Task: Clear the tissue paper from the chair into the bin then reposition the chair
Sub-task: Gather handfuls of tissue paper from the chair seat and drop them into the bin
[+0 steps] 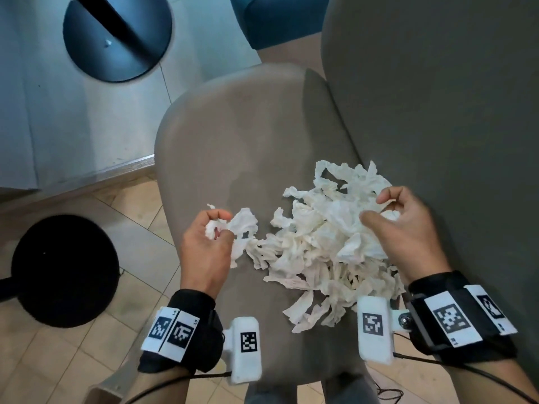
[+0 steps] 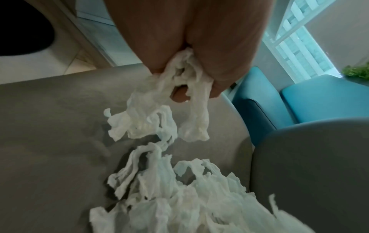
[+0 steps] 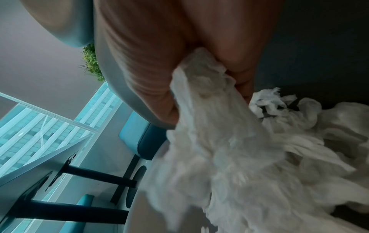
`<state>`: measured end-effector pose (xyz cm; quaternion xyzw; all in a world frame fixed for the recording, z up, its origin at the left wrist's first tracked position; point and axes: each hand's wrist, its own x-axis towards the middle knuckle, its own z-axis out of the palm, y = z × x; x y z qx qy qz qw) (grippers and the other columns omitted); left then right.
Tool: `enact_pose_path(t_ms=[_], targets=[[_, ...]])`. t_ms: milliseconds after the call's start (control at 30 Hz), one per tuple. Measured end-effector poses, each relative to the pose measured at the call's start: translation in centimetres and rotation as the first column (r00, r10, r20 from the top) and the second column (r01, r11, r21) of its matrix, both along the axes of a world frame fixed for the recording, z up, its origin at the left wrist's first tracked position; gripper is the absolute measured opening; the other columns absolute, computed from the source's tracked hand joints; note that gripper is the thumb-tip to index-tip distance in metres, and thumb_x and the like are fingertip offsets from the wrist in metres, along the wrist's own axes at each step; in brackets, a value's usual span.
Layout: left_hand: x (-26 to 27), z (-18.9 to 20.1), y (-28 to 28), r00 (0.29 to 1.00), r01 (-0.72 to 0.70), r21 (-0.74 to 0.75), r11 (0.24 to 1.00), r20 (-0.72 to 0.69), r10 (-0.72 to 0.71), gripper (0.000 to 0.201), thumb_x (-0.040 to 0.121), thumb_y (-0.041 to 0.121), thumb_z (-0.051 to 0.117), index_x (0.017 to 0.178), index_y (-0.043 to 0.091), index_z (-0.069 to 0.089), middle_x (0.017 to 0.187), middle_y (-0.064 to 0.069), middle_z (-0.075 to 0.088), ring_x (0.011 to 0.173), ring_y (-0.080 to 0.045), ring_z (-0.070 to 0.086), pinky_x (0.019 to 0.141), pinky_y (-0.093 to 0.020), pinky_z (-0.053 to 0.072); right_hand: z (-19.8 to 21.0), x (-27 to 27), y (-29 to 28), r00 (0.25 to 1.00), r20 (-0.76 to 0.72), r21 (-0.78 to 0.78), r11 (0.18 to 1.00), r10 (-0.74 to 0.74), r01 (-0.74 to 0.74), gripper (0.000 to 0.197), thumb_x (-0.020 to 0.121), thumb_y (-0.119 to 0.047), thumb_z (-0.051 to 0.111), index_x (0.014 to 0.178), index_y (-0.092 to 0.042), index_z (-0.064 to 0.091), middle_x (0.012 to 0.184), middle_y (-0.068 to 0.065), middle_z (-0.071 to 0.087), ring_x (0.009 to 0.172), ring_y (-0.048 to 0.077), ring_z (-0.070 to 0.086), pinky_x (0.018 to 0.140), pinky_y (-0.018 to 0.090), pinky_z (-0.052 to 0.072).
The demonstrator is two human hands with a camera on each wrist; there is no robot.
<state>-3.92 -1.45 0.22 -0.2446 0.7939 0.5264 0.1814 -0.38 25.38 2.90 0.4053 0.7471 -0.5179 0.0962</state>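
Left hand (image 1: 208, 243) and right hand (image 1: 399, 225), each grip clutching tissue paper (image 1: 318, 249), strips sprawled across chair (image 1: 233, 135).

Floor split two ways: beige tile (image 1: 73, 360) laid diagonally nearest the camera, pale grey slab (image 1: 58, 112) beyond a raised step. Round black pedestal base (image 1: 116, 36) sat on the grey part, dark post rising from it. Second black disc (image 1: 65, 271) lay on the tile, lower left. Teal upholstered seating (image 2: 323, 100) ran beneath a large window (image 2: 299, 52), another building's facade showing through the glass. Green plant (image 2: 357, 71) stood by the sill. White table underside (image 3: 40, 165) on dark legs. Plain grey wall (image 3: 40, 63). Cool daylight, bluish cast.
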Motion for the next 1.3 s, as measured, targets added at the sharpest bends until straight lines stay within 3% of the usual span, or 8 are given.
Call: enact_pose_path(t_ms=[133, 267, 433, 567, 700, 833, 1167, 1300], targets=[[1.8, -0.7, -1.9, 0.997, 0.032, -0.063, 0.998, 0.071, -0.027, 0.037, 0.082, 0.002, 0.048, 0.092, 0.033, 0.066, 0.108, -0.008, 0.065, 0.065, -0.018, 0.05, 0.057, -0.028, 0.043, 0.3, 0.5, -1.0, 0.996, 0.004, -0.015, 0.996, 0.089, -0.089, 0.029, 0.079, 0.007, 0.055, 0.086, -0.021, 0.055, 0.089, -0.001, 0.054, 0.058, 0.014, 0.041, 0.052, 0.025, 0.036], [3.2, -1.3, -2.8, 0.991, -0.006, -0.106, 0.994, 0.132, 0.02, 0.047, 0.085, -0.006, 0.04, 0.099, 0.03, 0.067, 0.103, 0.008, 0.07, 0.073, -0.011, 0.059, 0.054, -0.013, 0.046, -0.2, 1.1, -1.9, 0.99, 0.011, -0.024, 0.99, 0.141, -0.141, 0.033, 0.081, 0.01, 0.049, 0.082, -0.021, 0.058, 0.089, -0.005, 0.055, 0.063, 0.009, 0.046, 0.048, 0.013, 0.038], [4.2, -3.4, -3.1, 0.978, 0.014, -0.255, 0.967, 0.205, 0.041, 0.023, 0.09, 0.017, 0.055, 0.108, 0.03, 0.061, 0.096, 0.001, 0.067, 0.075, -0.013, 0.059, 0.056, -0.018, 0.04, -1.3, 1.1, -3.2, 0.991, 0.024, -0.008, 0.991, 0.131, -0.13, 0.02, 0.089, -0.004, 0.053, 0.083, -0.021, 0.062, 0.088, -0.007, 0.06, 0.073, 0.012, 0.052, 0.064, 0.027, 0.043], [5.3, -5.4, -3.1, 0.963, 0.173, -0.338, 0.925, 0.256, -0.086, 0.034, 0.081, 0.034, 0.07, 0.112, 0.029, 0.058, 0.112, 0.003, 0.063, 0.099, -0.014, 0.058, 0.083, -0.028, 0.046, -2.3, 1.2, -4.9, 0.931, 0.153, 0.017, 0.941, 0.33, -0.337, 0.02, 0.087, -0.027, 0.062, 0.105, -0.035, 0.06, 0.089, -0.003, 0.062, 0.073, 0.016, 0.059, 0.067, 0.031, 0.05], [5.8, -6.4, -2.8, 0.92, 0.327, -0.405, 0.854, 0.344, -0.189, 0.028, 0.088, 0.036, 0.062, 0.111, 0.02, 0.063, 0.118, -0.003, 0.061, 0.112, -0.024, 0.054, 0.087, -0.032, 0.041, -4.3, 1.3, -6.6, 0.764, 0.339, 0.132, 0.776, 0.55, -0.617, 0.047, 0.086, -0.042, 0.063, 0.13, -0.042, 0.046, 0.084, -0.01, 0.061, 0.089, 0.019, 0.062, 0.083, 0.041, 0.053], [5.8, -5.8, -2.5, 0.926, 0.337, -0.393, 0.855, 0.304, -0.225, 0.024, 0.089, 0.033, 0.056, 0.104, 0.017, 0.065, 0.102, -0.004, 0.062, 0.099, -0.027, 0.056, 0.079, -0.034, 0.044, -6.0, 1.3, -6.8, 0.728, 0.425, 0.193, 0.732, 0.538, -0.653, 0.031, 0.091, -0.034, 0.056, 0.122, -0.036, 0.059, 0.091, -0.009, 0.066, 0.098, 0.027, 0.06, 0.089, 0.045, 0.052], [6.4, -2.0, -2.4, 0.985, 0.135, -0.269, 0.954, 0.137, -0.101, 0.017, 0.091, 0.011, 0.052, 0.095, 0.025, 0.061, 0.079, 0.007, 0.065, 0.073, -0.021, 0.056, 0.063, -0.028, 0.042, -1.6, 2.1, -4.5, 0.911, 0.233, 0.162, 0.91, 0.34, -0.382, 0.006, 0.085, -0.021, 0.06, 0.087, -0.019, 0.066, 0.09, -0.009, 0.066, 0.088, 0.015, 0.06, 0.07, 0.026, 0.041], [7.2, -1.5, -2.7, 0.993, 0.058, -0.272, 0.96, 0.112, -0.028, 0.013, 0.096, 0.02, 0.05, 0.095, 0.023, 0.063, 0.076, 0.008, 0.063, 0.074, -0.019, 0.057, 0.067, -0.032, 0.045, 0.6, 2.9, -3.8, 0.949, 0.224, 0.094, 0.964, 0.222, -0.248, 0.041, 0.081, -0.04, 0.073, 0.076, -0.003, 0.057, 0.079, -0.01, 0.063, 0.086, 0.003, 0.06, 0.066, 0.018, 0.04]])
